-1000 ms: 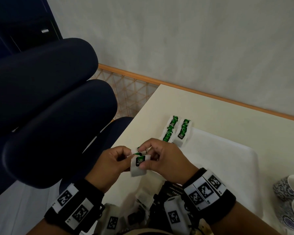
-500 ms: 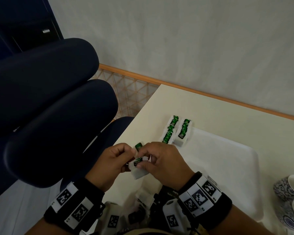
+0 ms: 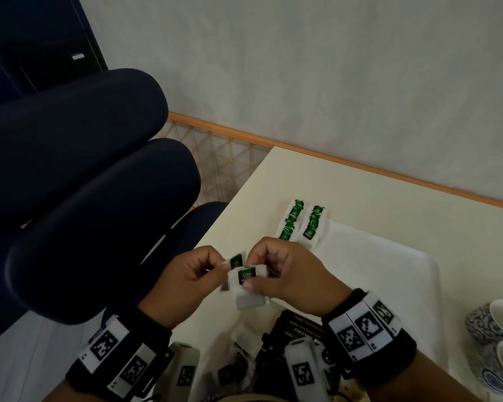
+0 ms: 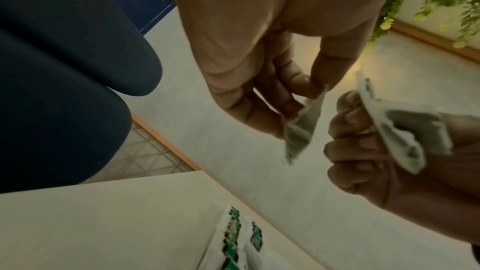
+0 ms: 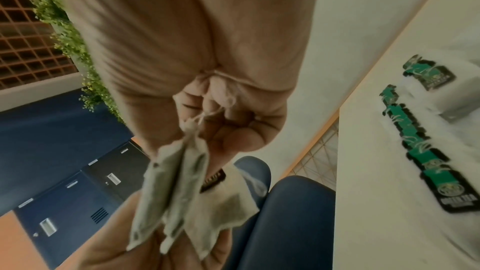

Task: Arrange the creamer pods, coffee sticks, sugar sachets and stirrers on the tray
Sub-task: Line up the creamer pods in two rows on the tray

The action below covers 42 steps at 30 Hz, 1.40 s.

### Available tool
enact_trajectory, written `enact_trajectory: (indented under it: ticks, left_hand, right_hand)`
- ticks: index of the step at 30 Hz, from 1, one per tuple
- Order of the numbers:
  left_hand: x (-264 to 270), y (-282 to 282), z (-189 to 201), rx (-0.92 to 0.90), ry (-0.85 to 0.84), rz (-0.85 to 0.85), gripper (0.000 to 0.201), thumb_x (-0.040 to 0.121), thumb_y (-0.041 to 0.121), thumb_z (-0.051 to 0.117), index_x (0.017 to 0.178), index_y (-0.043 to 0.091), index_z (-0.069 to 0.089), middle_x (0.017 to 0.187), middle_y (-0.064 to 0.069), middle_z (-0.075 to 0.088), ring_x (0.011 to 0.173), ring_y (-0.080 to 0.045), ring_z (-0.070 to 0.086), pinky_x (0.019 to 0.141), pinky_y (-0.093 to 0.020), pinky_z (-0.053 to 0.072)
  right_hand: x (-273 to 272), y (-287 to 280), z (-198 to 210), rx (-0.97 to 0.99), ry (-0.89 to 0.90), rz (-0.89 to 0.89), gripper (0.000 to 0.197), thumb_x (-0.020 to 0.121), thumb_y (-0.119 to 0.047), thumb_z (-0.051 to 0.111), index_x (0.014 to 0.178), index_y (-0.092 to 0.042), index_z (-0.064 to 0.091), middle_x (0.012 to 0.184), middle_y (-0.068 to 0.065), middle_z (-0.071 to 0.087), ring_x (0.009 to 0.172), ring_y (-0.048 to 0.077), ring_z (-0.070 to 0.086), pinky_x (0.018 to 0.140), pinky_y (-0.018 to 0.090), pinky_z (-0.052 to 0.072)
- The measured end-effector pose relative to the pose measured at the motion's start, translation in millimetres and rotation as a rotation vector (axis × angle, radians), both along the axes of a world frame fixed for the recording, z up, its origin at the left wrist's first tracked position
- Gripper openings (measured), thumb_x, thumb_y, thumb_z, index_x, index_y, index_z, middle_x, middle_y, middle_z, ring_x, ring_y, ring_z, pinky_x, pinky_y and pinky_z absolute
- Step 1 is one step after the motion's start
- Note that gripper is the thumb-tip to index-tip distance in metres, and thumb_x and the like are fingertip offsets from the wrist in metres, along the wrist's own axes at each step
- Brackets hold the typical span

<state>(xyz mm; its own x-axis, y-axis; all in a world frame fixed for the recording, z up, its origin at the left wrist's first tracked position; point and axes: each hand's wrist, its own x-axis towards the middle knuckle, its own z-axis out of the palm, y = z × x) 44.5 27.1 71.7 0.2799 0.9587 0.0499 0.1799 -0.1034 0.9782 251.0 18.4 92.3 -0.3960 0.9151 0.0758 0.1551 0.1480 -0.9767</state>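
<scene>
**Sachets being parted above the tray's near left corner**

While both hands worked together just over the tabletop [image 3: 375,204], the left hand [image 3: 186,281] pinched one small white sachet [image 4: 302,128] between thumb and fingertips, and the right hand [image 3: 285,277] gripped a little bunch of the same sachets [image 3: 246,281], its fingers curled round them. In the right wrist view the held packets [image 5: 176,182] hung limp and creased, thin paper pouches with a greyish filling showing through and a thread knotted at the top; they looked more like tea bags than sugar, though I could not tell for certain.

Beyond the hands, two short rows of matching white sachets with green and black labels [image 3: 301,223] lay flat, side by side, at the far left corner of the white tray [image 3: 389,274]; whether they sat fully on the tray or partly on the tabletop was unclear. The tray was a smooth, shallow rectangle with rounded corners, and most of its surface was bare. Dark packets [image 3: 299,332] lay close to the person, below the right wrist, their kind not legible.

By my reading the task was at an early stage: only one sort of item had been laid out, and no creamer pods or stirrers were recognisable anywhere. Two patterned blue-and-white cups [image 3: 494,340] stood at the right edge, and a dark padded chair [image 3: 84,198] filled the left.
</scene>
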Motion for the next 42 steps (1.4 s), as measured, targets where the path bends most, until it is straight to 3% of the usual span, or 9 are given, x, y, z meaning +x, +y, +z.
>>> enact_trajectory:
  ticks: [6, 14, 22, 24, 26, 28, 34, 38, 42]
  left_hand:
    - [6.4, -1.5, 0.0, 0.003, -0.109, -0.048, 0.038, 0.074, 0.035, 0.065, 0.079, -0.002, 0.059, 0.071, -0.014, 0.064, 0.065, -0.020, 0.061, 0.065, -0.029, 0.053]
    - [9.9, -5.3, 2.3, -0.016, -0.100, -0.074, 0.033, 0.069, 0.036, 0.073, 0.083, 0.009, 0.060, 0.075, -0.015, 0.061, 0.069, -0.019, 0.057, 0.065, -0.030, 0.049]
    - [9.9, 1.0, -6.6, 0.075, -0.008, -0.029, 0.037, 0.070, 0.054, 0.072, 0.078, 0.019, 0.062, 0.074, -0.018, 0.060, 0.071, -0.042, 0.054, 0.064, -0.050, 0.048]
    - [9.9, 2.2, -9.2, 0.069, 0.014, -0.029, 0.029, 0.071, 0.048, 0.070, 0.076, 0.021, 0.063, 0.074, -0.012, 0.061, 0.072, -0.038, 0.055, 0.068, -0.048, 0.049]
    - [10.6, 3.6, -13.2, 0.080, 0.070, -0.021, 0.022, 0.070, 0.048, 0.067, 0.073, 0.026, 0.063, 0.073, 0.000, 0.063, 0.068, -0.019, 0.058, 0.069, -0.032, 0.051]
    - [12.4, 3.3, -17.9, 0.085, 0.126, -0.037, 0.021, 0.068, 0.049, 0.066, 0.073, 0.029, 0.063, 0.072, 0.007, 0.063, 0.067, -0.008, 0.057, 0.068, -0.021, 0.048]
    - [8.5, 3.8, -34.1, 0.057, 0.265, -0.037, 0.015, 0.079, 0.025, 0.076, 0.084, 0.033, 0.065, 0.080, 0.004, 0.068, 0.073, -0.014, 0.061, 0.075, -0.030, 0.052]
    - [-5.7, 1.7, -44.8, -0.026, 0.301, 0.010, 0.025, 0.070, 0.049, 0.073, 0.089, 0.032, 0.066, 0.082, 0.001, 0.067, 0.076, -0.016, 0.062, 0.077, -0.034, 0.053]
    - [-15.6, -0.6, -54.5, -0.086, 0.359, 0.058, 0.015, 0.076, 0.042, 0.073, 0.088, 0.035, 0.067, 0.080, 0.000, 0.068, 0.077, -0.018, 0.065, 0.077, -0.035, 0.054]
  right_hand:
    - [-5.8, 4.2, 1.2, -0.049, 0.000, -0.104, 0.025, 0.073, -0.003, 0.080, 0.090, -0.015, 0.064, 0.080, -0.006, 0.066, 0.064, 0.001, 0.055, 0.063, 0.019, 0.046]
    - [-6.9, 4.3, 4.5, -0.032, -0.109, -0.169, 0.036, 0.073, -0.010, 0.081, 0.095, -0.024, 0.057, 0.069, -0.006, 0.061, 0.056, -0.002, 0.052, 0.053, 0.012, 0.041]
    - [-2.4, 6.6, -9.2, 0.019, -0.221, -0.161, 0.051, 0.074, -0.032, 0.081, 0.120, -0.032, 0.057, 0.108, -0.014, 0.063, 0.094, 0.002, 0.058, 0.078, 0.016, 0.049]
    - [1.3, 4.7, -12.0, 0.001, -0.229, -0.096, 0.032, 0.078, -0.028, 0.078, 0.106, -0.026, 0.063, 0.096, -0.008, 0.066, 0.083, 0.002, 0.059, 0.073, 0.015, 0.047]
    - [4.5, 2.6, -16.1, 0.014, -0.263, -0.068, 0.011, 0.082, -0.025, 0.075, 0.084, -0.021, 0.064, 0.076, -0.002, 0.062, 0.066, 0.002, 0.052, 0.062, 0.016, 0.041]
    - [8.5, 1.6, -25.0, 0.013, -0.299, -0.071, 0.014, 0.083, -0.025, 0.073, 0.074, -0.023, 0.062, 0.070, 0.002, 0.059, 0.062, 0.003, 0.049, 0.059, 0.018, 0.038]
    - [36.2, 13.8, -73.6, -0.060, -0.425, -0.278, 0.032, 0.085, -0.024, 0.067, 0.058, -0.034, 0.053, 0.062, -0.011, 0.055, 0.061, 0.002, 0.050, 0.059, 0.018, 0.038]
    - [68.1, 32.3, -105.8, -0.192, -0.519, -0.580, 0.029, 0.090, -0.024, 0.058, 0.063, -0.028, 0.048, 0.065, -0.009, 0.051, 0.065, 0.011, 0.049, 0.052, 0.019, 0.030]
    - [82.8, 49.4, -123.1, -0.270, -0.587, -0.657, 0.026, 0.091, -0.026, 0.056, 0.066, -0.022, 0.049, 0.069, -0.004, 0.052, 0.074, 0.021, 0.051, 0.056, 0.026, 0.034]
